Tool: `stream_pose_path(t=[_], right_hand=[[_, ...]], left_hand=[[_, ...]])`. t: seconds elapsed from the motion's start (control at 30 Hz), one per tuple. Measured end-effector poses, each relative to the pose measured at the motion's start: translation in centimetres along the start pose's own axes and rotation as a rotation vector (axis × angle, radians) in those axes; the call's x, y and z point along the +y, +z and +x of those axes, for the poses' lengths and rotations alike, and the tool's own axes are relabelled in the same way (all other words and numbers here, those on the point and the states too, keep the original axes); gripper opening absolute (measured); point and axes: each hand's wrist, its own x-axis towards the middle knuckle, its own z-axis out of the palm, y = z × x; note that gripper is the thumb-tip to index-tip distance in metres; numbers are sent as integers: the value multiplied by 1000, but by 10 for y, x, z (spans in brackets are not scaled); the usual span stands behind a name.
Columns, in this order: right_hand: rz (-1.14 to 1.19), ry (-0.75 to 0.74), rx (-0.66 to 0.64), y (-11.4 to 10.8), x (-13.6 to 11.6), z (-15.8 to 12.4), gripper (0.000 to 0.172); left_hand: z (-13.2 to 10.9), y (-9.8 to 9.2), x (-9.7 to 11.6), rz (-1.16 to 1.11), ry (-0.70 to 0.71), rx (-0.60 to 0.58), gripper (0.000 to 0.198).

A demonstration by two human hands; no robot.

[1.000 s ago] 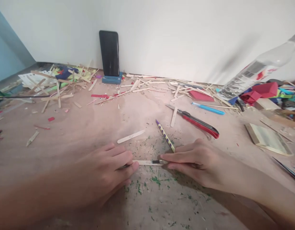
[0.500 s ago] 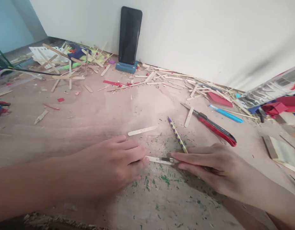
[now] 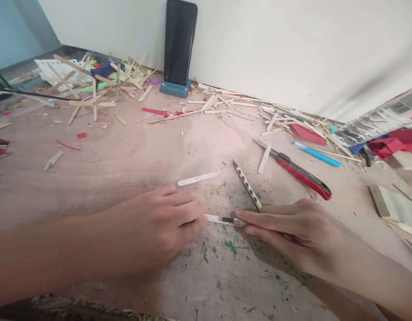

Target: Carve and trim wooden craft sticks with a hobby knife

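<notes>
My left hand [image 3: 169, 223] is closed on one end of a flat craft stick [image 3: 212, 218], pinning it low over the wooden table. Fingers of my right hand [image 3: 286, 232] are closed around a small craft knife [image 3: 230, 220] with a dark blade and a metal collar; its handle is mostly hidden by the hand. The blade lies along the stick's free part. A spotted pencil [image 3: 246, 185] lies just beyond my right fingers, and a second craft stick [image 3: 197, 179] with a pencilled mark lies beyond my left hand.
A red-and-black utility knife [image 3: 295, 171], a short stick piece [image 3: 264, 159] and a blue pen-like item [image 3: 316, 154] lie to the right. A phone [image 3: 181, 42] stands in a blue holder [image 3: 175, 88] against the wall. Loose sticks and scraps line the back; a wooden block [image 3: 393, 205] sits at right.
The whole view has shifted slightly, with the table things a little higher in the picture. Both hands keep their grips, and the blade stays at the stick with only slight movement.
</notes>
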Motion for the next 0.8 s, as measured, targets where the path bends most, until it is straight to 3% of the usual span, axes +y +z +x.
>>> stream_pose_path(t=[0.33, 0.57, 0.8], right_hand=[[-1, -27, 24, -1, 0, 2, 31], [2, -1, 25, 2, -4, 3, 33], [-66, -45, 21, 2, 0, 3, 30]], left_hand=[[0, -1, 2, -8, -8, -8, 32], [0, 2, 2, -1, -19, -21, 17], [0, 1, 2, 16, -10, -8, 26]])
